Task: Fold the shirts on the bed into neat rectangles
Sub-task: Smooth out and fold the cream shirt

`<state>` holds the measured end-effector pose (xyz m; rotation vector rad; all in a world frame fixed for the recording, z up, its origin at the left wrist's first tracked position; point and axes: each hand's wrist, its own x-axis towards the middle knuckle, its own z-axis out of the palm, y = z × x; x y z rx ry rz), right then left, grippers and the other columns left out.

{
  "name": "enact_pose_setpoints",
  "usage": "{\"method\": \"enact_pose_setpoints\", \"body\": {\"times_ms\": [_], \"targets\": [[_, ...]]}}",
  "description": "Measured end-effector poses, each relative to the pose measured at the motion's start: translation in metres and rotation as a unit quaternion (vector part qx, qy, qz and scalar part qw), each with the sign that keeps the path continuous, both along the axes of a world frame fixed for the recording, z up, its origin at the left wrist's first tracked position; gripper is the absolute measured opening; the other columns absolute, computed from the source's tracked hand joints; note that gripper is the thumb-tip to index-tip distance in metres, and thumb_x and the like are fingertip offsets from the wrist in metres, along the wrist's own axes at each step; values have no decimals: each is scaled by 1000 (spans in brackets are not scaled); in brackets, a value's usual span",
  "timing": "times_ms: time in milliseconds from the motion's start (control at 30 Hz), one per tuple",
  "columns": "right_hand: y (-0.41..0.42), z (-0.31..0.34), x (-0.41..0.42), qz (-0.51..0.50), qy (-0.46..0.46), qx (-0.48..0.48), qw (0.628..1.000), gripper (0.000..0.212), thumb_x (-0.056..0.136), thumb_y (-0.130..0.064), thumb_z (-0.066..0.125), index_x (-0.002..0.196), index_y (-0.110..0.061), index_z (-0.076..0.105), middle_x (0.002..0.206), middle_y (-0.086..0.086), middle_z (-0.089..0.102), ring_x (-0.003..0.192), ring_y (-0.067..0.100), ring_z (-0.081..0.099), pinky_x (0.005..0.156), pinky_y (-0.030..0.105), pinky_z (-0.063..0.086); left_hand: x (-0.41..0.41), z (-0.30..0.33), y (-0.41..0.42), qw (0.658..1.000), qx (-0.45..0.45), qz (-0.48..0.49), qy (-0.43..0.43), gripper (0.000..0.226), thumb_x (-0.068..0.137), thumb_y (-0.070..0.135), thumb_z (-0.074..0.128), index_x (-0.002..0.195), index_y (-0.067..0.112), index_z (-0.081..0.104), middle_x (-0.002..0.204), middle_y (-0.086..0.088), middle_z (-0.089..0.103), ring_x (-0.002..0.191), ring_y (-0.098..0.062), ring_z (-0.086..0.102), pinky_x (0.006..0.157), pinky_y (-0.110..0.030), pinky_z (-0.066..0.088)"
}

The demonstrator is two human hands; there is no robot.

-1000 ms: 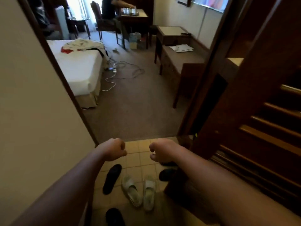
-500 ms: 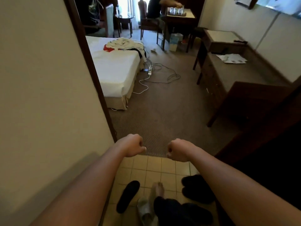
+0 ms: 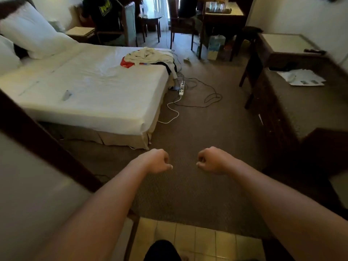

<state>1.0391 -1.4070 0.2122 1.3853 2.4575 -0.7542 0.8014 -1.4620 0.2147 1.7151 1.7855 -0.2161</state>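
A crumpled pile of shirts (image 3: 150, 58), cream, red and black, lies at the far right corner of the white bed (image 3: 98, 95). My left hand (image 3: 156, 161) and my right hand (image 3: 211, 160) are held out in front of me over the brown carpet, both curled into fists with nothing in them. They are well short of the bed and the pile.
A power strip and tangled cables (image 3: 188, 91) lie on the carpet beside the bed. A dark wooden desk with papers (image 3: 301, 78) lines the right wall. A wall edge (image 3: 37, 140) stands at my left. People sit on chairs (image 3: 180, 21) at a far table.
I have moved forward from the tiled entry past the wall edge; the bed and pile are nearer and more of the bed shows. Both fists stay curled and empty.
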Motion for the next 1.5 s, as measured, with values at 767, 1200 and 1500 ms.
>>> {"method": "enact_pose_setpoints", "body": {"times_ms": [767,1200,1500], "targets": [[510,-19,-75,-133,48,-36,989,22,97,-40,60,111,-25,67,101,-7,66,89,8,65,83,36,59,-102,-24,542,999,-6,-16,-32,22,95,48,63,100,28,69,102,5,67,94,-13,63,89,-40,56],[845,-20,-139,-16,-53,-6,998,18,95,-42,57,96,-26,66,95,-4,63,86,15,63,80,38,57,-149,-23,821,997,-37,32,55,36,99,45,58,118,17,69,118,-4,68,107,-22,64,95,-39,53],[1016,-18,-251,102,-95,27,990,18,96,-38,55,98,-22,64,96,1,63,87,21,62,74,37,56,-227,-30,957,993,-38,93,55,37,98,47,59,120,19,66,118,-4,66,104,-21,62,92,-39,53]]}}
